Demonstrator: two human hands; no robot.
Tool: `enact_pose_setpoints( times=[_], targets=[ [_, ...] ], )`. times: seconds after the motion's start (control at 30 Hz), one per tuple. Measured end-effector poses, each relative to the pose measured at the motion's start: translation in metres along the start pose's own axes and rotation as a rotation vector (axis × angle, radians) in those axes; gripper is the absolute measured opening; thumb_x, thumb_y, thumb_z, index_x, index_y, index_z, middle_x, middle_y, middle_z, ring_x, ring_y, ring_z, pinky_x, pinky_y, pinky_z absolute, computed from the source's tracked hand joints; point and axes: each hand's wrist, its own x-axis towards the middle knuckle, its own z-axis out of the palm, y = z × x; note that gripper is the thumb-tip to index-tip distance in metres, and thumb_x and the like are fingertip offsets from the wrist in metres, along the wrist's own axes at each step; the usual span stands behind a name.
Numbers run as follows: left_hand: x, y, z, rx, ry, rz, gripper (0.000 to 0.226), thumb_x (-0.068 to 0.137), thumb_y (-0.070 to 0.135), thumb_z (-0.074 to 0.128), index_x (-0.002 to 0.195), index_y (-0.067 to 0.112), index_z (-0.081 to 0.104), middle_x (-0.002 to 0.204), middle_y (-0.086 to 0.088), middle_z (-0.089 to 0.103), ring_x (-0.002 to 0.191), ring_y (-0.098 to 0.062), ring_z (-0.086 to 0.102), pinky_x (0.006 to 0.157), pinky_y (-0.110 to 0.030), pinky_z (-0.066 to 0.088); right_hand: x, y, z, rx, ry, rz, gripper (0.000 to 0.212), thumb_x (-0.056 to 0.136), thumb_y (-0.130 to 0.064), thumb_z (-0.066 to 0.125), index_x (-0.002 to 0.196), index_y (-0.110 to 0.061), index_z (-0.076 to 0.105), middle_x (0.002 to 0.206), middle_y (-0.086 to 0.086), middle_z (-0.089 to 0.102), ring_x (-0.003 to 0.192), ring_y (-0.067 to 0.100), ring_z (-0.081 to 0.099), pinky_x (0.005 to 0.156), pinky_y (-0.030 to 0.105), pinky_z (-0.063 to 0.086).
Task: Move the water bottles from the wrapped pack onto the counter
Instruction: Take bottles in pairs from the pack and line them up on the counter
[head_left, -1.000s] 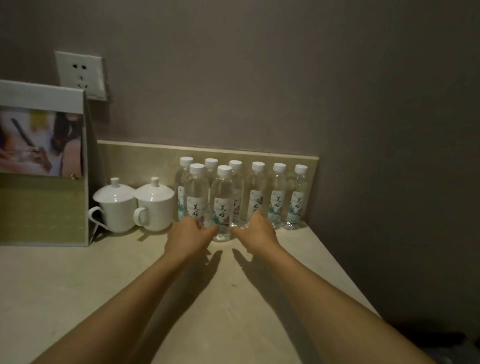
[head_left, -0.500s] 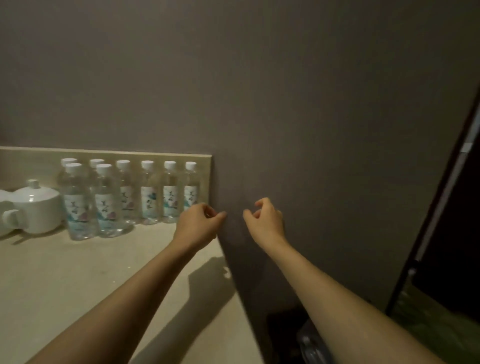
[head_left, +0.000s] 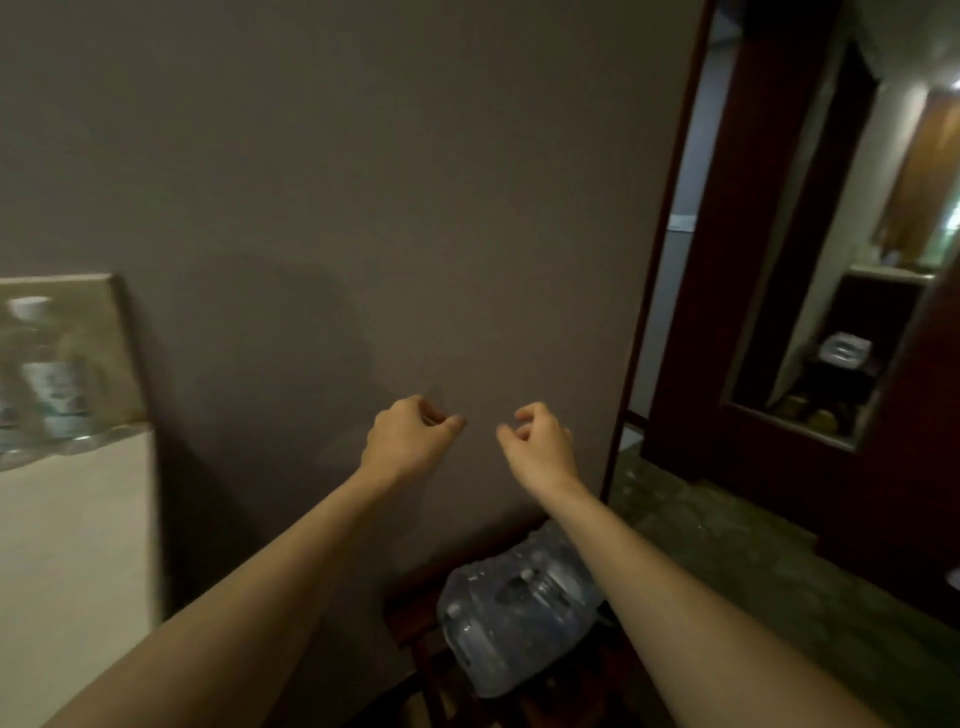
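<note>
- The water bottles on the counter sit at the far left edge of the view. They are blurred and cut off by the frame; their count cannot be told.
- One white cap and one pale label are the only bottle details that can be made out.
- The wrapped pack lies low down, below and between the two forearms, at the foot of the wall. Its right side is hidden behind the right forearm.
- Bottle tops show through the clear wrap as blurred pale shapes. How many bottles the pack holds cannot be told.
- The surface under the pack is dark and hard to make out.
- The left hand is held in the air before the wall, fingers curled loosely inward, holding nothing.
- The right hand is level with it and near it, fingers likewise half curled, holding nothing. The two hands do not touch.
- The counter's right edge stands well apart from the left hand, with bare wall between.
- The wall ends at a dark vertical frame just right of the right hand.
- Beyond the frame, open floor runs rightward to a dark cabinet, whose shelf contents are too blurred to identify.
</note>
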Motion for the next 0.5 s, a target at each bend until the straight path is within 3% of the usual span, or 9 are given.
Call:
enact_pose_setpoints(
  times=[0.23,0.4,0.5],
  targets=[
    [0.051,0.006,0.104,0.019,-0.183,-0.029,0.027,0.084,0.049,0.063,0.088,0.023,0.061,0.091,-0.004,0.07,0.084,-0.025,0.069,0.083,-0.043,0.058,0.043,0.081,-0.025,-0.058,-0.034,0.168,0.03,0.091,-0.03,0.06,0.115,-0.012,0.056,0.103,0.006,0.066,0.106,0.027,0.06,0.096,0.042,0.048],
    [0.097,-0.015,0.18,0.02,-0.276,-0.091,0.027,0.081,0.05,0.063,0.075,0.024,0.059,0.083,-0.002,0.07,0.077,-0.022,0.069,0.078,-0.042,0.059,0.099,0.135,-0.024,-0.085,-0.097,0.246,0.035,0.092,-0.032,0.06,0.12,-0.011,0.055,0.109,0.008,0.065,0.101,0.027,0.065,0.093,0.044,0.053],
    [0.124,-0.033,0.219,0.024,-0.338,-0.14,0.038,0.079,0.056,0.062,0.07,0.02,0.064,0.074,0.001,0.069,0.071,-0.017,0.066,0.069,-0.032,0.057,0.133,0.167,-0.015,-0.122,-0.185,0.298,0.028,0.091,-0.031,0.06,0.111,-0.013,0.055,0.108,0.009,0.065,0.098,0.027,0.066,0.09,0.044,0.054]
  ],
)
